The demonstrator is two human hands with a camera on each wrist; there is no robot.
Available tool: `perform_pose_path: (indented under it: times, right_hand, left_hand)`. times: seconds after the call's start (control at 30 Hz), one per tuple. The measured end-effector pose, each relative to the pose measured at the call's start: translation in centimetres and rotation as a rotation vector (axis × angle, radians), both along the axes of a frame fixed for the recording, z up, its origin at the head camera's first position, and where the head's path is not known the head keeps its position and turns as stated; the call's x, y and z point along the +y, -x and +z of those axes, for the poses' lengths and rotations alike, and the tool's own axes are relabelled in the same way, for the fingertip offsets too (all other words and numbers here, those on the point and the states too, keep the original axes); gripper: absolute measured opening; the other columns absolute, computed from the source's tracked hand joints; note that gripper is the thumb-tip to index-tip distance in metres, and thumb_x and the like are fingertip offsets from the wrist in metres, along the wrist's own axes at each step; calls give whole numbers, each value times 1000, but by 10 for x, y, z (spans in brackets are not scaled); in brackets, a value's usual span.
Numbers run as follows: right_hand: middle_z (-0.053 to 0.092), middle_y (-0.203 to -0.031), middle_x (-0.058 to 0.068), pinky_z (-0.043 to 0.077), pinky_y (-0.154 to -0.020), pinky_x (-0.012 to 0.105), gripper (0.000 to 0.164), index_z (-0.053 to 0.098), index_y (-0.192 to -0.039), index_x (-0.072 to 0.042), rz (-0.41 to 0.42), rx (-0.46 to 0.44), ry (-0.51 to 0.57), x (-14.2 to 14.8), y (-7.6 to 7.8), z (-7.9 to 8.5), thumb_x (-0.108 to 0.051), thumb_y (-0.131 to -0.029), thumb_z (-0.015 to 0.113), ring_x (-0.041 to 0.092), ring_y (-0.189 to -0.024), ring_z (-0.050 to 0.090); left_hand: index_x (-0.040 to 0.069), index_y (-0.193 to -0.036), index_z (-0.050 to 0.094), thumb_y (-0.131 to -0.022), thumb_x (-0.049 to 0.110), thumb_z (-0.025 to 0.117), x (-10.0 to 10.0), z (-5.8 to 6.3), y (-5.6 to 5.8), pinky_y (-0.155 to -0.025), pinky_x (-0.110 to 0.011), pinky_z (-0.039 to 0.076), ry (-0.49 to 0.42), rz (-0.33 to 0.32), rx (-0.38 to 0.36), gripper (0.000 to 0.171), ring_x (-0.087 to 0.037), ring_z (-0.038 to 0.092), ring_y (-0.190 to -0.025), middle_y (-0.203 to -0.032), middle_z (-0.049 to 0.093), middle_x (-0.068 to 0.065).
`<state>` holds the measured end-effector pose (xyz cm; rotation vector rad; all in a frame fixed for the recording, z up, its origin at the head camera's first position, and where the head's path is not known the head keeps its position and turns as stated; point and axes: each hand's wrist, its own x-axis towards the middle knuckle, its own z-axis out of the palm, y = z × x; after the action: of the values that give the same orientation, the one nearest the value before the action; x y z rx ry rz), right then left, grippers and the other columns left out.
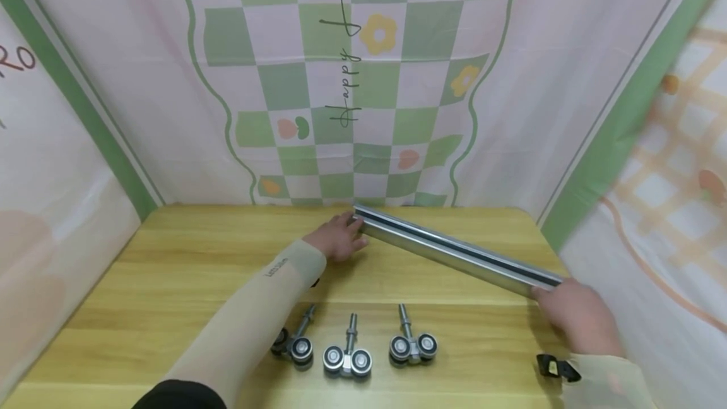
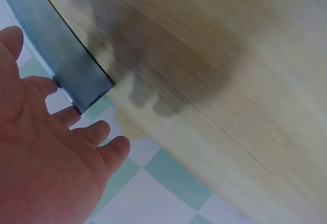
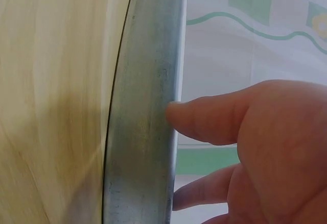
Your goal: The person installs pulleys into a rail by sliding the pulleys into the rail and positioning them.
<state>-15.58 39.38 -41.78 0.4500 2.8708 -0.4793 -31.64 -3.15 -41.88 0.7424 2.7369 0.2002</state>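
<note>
A long silver metal rail (image 1: 454,250) with a dark slot along its top lies slantwise over the wooden table. My left hand (image 1: 339,238) is at its far left end, fingers spread and fairly straight, touching the end. In the left wrist view, the fingertips of the left hand (image 2: 56,147) meet the edge of the rail (image 2: 66,50). At the near right end my right hand (image 1: 582,315) grips the rail. The right wrist view shows the thumb of the right hand (image 3: 281,142) against the edge of the rail (image 3: 143,106), with the other fingers partly hidden.
Three twin-wheel rollers with threaded bolts stand at the front: a left roller (image 1: 300,348), partly behind the left sleeve, a middle roller (image 1: 348,360) and a right roller (image 1: 413,347). Patterned cloth (image 1: 329,87) hangs behind the wooden table (image 1: 187,257) and at both sides.
</note>
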Motion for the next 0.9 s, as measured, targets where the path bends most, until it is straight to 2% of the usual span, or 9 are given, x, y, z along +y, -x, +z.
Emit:
perform_pose_path:
  times: [0.23, 0.33, 0.47, 0.6, 0.77, 0.9]
  right_hand:
    - [61, -93, 34, 49, -72, 60, 73, 62, -97, 16, 4, 5, -5, -3, 1, 2, -56, -98, 48, 46, -82, 61]
    - [60, -90, 34, 48, -70, 60, 75, 61, -96, 16, -3, 17, 2, -4, 0, 2, -57, -97, 47, 46, -80, 60]
    - [55, -93, 38, 46, -72, 63, 85, 54, -105, 21, -8, 32, 3, -5, 0, 3, -63, -97, 42, 53, -87, 54]
    - [47, -98, 43, 44, -75, 66, 96, 45, -116, 26, -3, 54, 7, -5, 0, 3, -68, -96, 39, 58, -92, 49]
    - [42, -101, 47, 44, -75, 68, 100, 37, -120, 29, -8, 89, 2, -3, -1, 1, -68, -95, 42, 62, -92, 49]
    - [43, -99, 45, 45, -72, 66, 99, 39, -120, 27, -11, 105, -1, -1, -1, -1, -69, -94, 44, 60, -89, 51]
  left_hand:
    - [19, -160, 21, -105, 56, 30, 1, 4, 1, -118, -48, 16, 35, -10, 37, 67, -36, 13, -148, -164, 12, -18]
    - [20, -159, 27, -104, 55, 36, 1, 4, 4, -116, -47, 25, 26, 17, 41, 65, -36, 24, -144, -160, 20, -20]
    - [17, -155, 34, -104, 53, 42, 1, 1, 11, -109, -45, 38, -11, 59, 56, 64, -34, 40, -135, -155, 28, -20]
    - [8, -151, 39, -105, 44, 47, 2, -2, 18, -104, -42, 43, -56, 90, 90, 60, -31, 50, -126, -151, 35, -20]
    - [0, -137, 54, -104, 31, 53, 3, -6, 22, -103, -40, 45, -102, 117, 132, 45, -31, 56, -119, -150, 36, -22]
    - [-2, -121, 64, -104, 25, 54, 4, -8, 24, -103, -39, 45, -105, 106, 166, 33, -30, 56, -119, -147, 42, -20]
